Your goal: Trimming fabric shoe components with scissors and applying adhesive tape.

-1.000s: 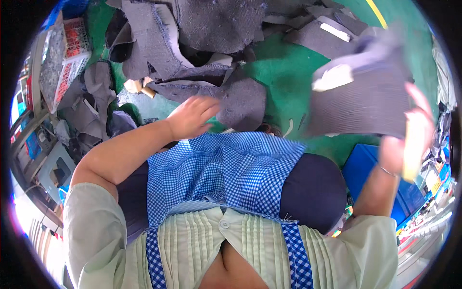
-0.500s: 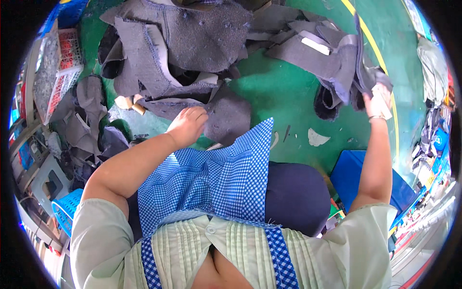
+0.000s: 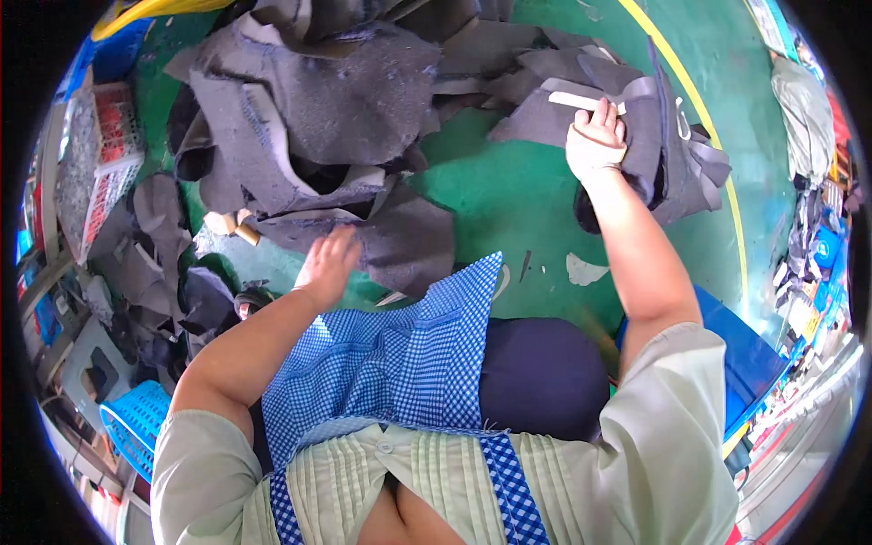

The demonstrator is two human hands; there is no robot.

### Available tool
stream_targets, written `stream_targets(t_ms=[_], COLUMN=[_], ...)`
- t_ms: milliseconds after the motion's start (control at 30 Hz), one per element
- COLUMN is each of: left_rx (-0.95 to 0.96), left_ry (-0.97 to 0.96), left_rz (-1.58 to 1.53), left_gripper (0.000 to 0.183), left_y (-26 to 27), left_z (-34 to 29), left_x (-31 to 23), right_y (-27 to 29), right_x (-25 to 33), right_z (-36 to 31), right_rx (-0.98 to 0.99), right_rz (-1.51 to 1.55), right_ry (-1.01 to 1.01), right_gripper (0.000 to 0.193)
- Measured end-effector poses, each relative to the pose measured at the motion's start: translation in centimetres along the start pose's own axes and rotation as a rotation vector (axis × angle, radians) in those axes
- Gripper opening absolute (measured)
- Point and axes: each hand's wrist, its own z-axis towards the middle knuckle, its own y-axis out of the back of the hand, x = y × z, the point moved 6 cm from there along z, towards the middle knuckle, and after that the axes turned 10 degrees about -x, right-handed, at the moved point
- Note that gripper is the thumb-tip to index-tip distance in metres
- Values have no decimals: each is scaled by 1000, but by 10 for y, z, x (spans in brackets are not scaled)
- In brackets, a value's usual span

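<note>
My left hand (image 3: 330,263) is just above my lap at the near edge of a large heap of dark grey felt-like pieces (image 3: 336,91). Its fingers are loosely stretched and slightly blurred, with nothing seen in them. To the right, my right hand (image 3: 597,143) reaches over a smaller stack of similar grey pieces (image 3: 658,145). Its fingers lie stretched out across a white strip (image 3: 568,100) on the stack, and a pale cream covering shows across this hand. Whether the fingers press on the stack is hard to tell. A blue checked apron (image 3: 381,363) covers my lap.
Grey scraps (image 3: 150,282) lie on the left, by a blue basket (image 3: 136,422) and a red-and-white crate (image 3: 113,168). A cardboard-coloured roll (image 3: 245,233) and a white scrap (image 3: 584,270) are on the green floor (image 3: 509,200). A blue board (image 3: 745,354) stands near my right arm.
My right hand has moved left from the stack's far right edge onto its top. A grey piece there now lies lower, on the stack's right side. My left hand has shifted slightly nearer and left.
</note>
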Motion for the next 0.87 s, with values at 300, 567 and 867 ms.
stream_targets(t_ms=[300,567,867], left_rx=[39,58,144], left_ry=[43,85,140], left_rz=[180,148,-6], left_gripper=[61,58,74], left_y=[-26,-20,3], left_z=[-1,10,16], left_x=[27,13,6], right_y=[62,-13,-72], right_x=[-17,-184,-173], right_z=[3,-55,-94], right_rx=[-35,36,-115], right_rz=[419,135,231], right_ry=[-72,-1003,-1238], right_gripper=[56,31,59])
